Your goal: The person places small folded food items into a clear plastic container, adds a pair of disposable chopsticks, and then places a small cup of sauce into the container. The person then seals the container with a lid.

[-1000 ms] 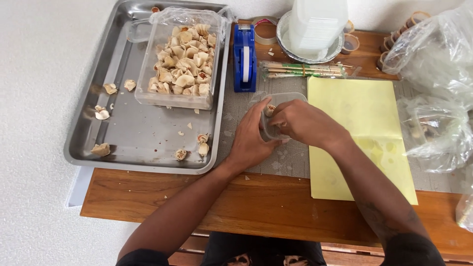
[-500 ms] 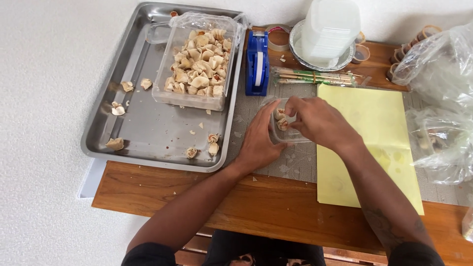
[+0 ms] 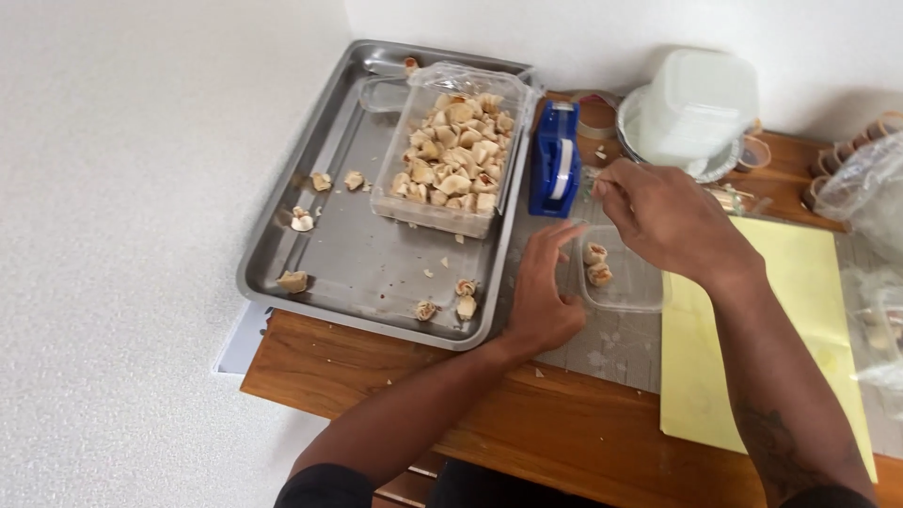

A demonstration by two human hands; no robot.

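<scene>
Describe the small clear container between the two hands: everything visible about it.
The small clear container is a shallow, rectangular tub of what looks like thin transparent plastic, with rounded corners and no lid on it. It sits upright on the grey mat, between the metal tray and the yellow sheet. Inside, at its left end, lie two small pale rolled pieces; the rest is empty. The left hand rests against its left side, fingers spread. The right hand is above its far edge; contact is unclear.
</scene>
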